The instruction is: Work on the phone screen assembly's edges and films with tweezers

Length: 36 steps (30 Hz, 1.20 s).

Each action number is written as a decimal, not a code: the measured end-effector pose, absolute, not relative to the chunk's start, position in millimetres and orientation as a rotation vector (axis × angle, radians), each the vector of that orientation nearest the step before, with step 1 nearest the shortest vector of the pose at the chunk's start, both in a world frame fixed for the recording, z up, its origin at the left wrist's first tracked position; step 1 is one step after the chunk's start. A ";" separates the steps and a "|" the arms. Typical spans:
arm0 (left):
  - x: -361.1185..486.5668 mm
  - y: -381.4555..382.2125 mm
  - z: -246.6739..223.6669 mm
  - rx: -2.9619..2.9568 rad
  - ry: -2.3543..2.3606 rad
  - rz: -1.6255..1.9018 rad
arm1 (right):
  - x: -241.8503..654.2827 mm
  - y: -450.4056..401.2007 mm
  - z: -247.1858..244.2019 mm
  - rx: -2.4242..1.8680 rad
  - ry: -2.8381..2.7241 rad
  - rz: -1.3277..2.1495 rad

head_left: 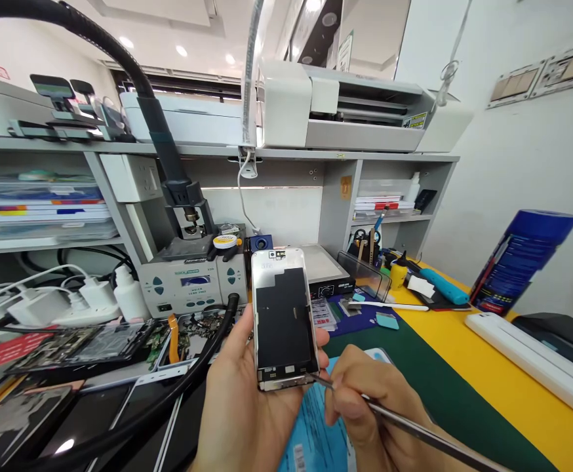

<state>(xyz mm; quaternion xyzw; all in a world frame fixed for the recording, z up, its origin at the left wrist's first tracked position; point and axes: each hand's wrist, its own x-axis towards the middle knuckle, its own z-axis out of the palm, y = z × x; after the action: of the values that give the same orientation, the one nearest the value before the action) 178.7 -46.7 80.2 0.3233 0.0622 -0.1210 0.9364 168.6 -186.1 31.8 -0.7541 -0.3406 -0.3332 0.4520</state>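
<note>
My left hand [247, 406] grips a phone screen [282, 321] by its long edges, with its back facing me and held nearly upright. That back has a black sheet inside a pale metal frame, with small parts along the top and bottom. My right hand [370, 400] is closed around a slim metal tool [414, 429], held like a pen. Its thin tip touches or nearly touches the lower right corner of the screen; I cannot tell which. Whether the tool is a pick or tweezers does not show. Below both hands lies a blue plastic packet [309, 429].
A hot-air rework station [193, 288] stands behind, its black hose [217, 347] crossing the left side. Dismantled phones [94, 419] cover the left bench. On the right are a green mat [444, 367], a blue spray can [522, 262] and a white bar-shaped device [532, 364].
</note>
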 end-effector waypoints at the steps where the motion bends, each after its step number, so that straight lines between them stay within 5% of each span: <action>1: 178.7 -46.4 79.7 0.662 0.124 -0.250 | 168.4 -186.5 32.4 -1.857 -0.837 -0.809; 36: 178.1 -44.6 75.4 0.608 0.073 -0.314 | 169.8 -188.0 36.2 -1.929 -0.816 -0.776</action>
<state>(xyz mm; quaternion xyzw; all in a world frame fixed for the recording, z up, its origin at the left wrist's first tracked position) 178.1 -44.6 75.4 0.2979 0.0358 -0.1539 0.9414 169.8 -188.0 36.2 -0.7761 -0.3285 -0.3124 0.4384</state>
